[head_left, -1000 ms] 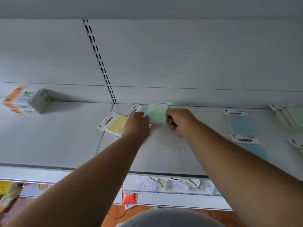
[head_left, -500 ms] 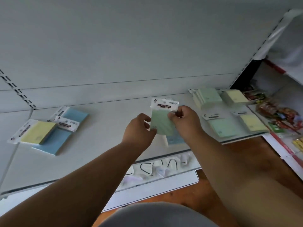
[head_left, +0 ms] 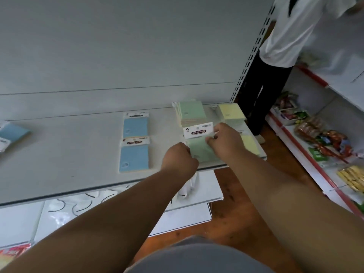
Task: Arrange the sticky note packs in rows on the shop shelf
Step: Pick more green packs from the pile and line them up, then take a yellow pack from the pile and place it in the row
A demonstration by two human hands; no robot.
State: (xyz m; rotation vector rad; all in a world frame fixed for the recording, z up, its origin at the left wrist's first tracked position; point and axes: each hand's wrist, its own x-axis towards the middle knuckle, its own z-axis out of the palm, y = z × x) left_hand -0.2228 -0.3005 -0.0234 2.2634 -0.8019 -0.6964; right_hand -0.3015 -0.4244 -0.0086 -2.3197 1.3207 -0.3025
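Both my hands hold a green sticky note pack (head_left: 199, 148) with a white header card, low over the right part of the white shelf (head_left: 78, 170). My left hand (head_left: 180, 159) grips its lower left edge, and my right hand (head_left: 224, 140) pinches its upper right side. Behind it stands a stack of green packs (head_left: 190, 113), and a stack of yellow packs (head_left: 230, 112) is further right. A yellow pack (head_left: 250, 144) lies partly hidden by my right hand. Two blue packs (head_left: 135, 127) (head_left: 134, 157) lie in a column at mid shelf.
More blue packs (head_left: 11, 133) lie at the shelf's far left. A person in a white shirt and dark trousers (head_left: 275, 56) stands past the shelf's right end. Snack packets (head_left: 325, 140) fill the shelves on the right. A lower shelf holds white items (head_left: 78, 205).
The view has swung right along the shelf. My hands have carried the green pack from the left end, past the middle, to the green and yellow stacks at the right.
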